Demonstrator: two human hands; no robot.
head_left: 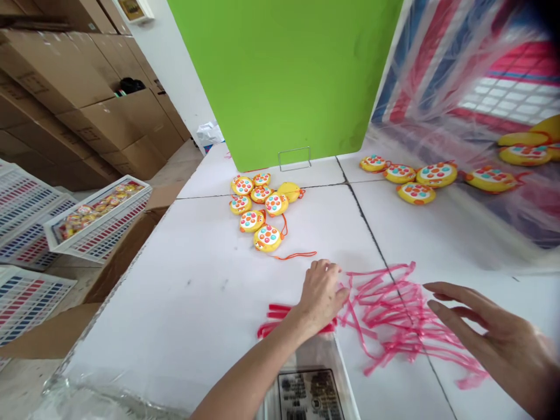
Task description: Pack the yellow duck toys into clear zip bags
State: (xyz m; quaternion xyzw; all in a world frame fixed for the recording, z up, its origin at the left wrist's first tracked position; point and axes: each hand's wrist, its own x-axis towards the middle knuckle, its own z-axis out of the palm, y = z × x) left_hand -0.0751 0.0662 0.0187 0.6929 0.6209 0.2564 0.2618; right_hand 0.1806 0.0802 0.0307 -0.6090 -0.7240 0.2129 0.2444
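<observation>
My left hand (321, 291) is closed, its fingers curled at the left edge of a loose heap of thin pink plastic strips (394, 315). Whatever may be between those fingertips is hidden. Under the left wrist lie red-pink folded strips (280, 312), at the top of a clear plastic bag (312, 356) with a dark printed label. My right hand (494, 332) hovers by the heap's right side, thumb and fingers apart, with nothing seen in it. Beyond the left hand lies an orange cord loop (297, 255), beside several yellow animal-shaped toys with coloured dots (268, 237).
More yellow toys (415, 193) lie at the back right, near clear plastic sheeting (459, 87). A green board (289, 76) stands behind the white table (196, 262). On the left are a basket of wrapped items (94, 219), an open carton (118, 268) and stacked boxes (65, 76).
</observation>
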